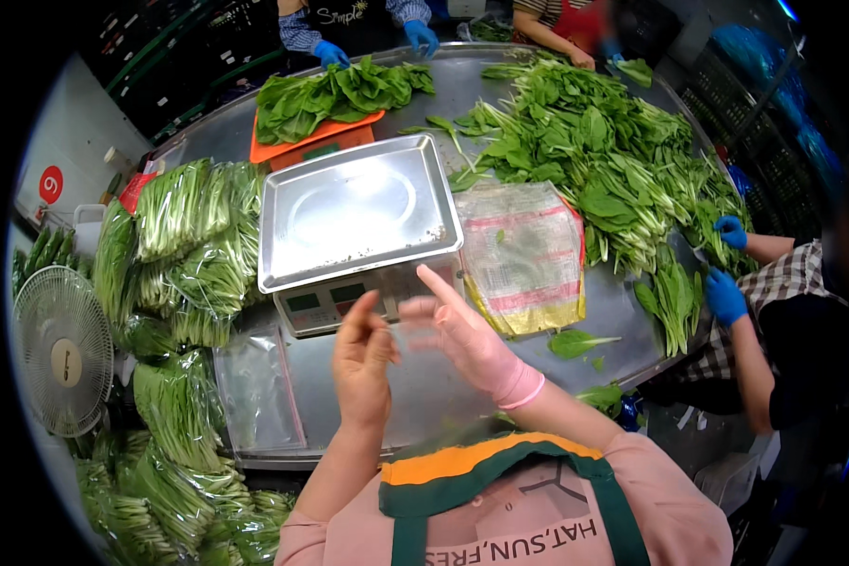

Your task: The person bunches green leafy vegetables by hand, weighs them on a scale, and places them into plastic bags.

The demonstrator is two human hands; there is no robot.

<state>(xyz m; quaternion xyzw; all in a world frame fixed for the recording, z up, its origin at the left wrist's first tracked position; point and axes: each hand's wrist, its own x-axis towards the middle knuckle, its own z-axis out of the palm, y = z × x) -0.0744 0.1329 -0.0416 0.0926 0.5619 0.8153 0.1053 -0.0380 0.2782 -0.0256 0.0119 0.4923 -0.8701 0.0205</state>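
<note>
In front of the scale, both my hands are raised over the metal table [424, 382]. My bare left hand [363, 363] holds nothing I can see; its fingers are loosely bent, apart and partly blurred. A pink glove covers my right hand [481, 349], its index finger stretched out and the others spread and smeared by motion. Just beyond them stands a digital scale [325, 307] with a bare steel pan [349, 212], specked with dirt along its near edge. Flat clear plastic bags [259, 391] lie left of my left hand. A flattened woven sack [519, 250] lies right of the scale.
Bagged leafy greens [184, 212] are stacked at the left, near a fan [64, 354]. A large heap of loose greens [594, 160] covers the right. An orange scale [297, 146] carries more greens. Blue-gloved co-workers' hands [726, 297] work at the right and far edges.
</note>
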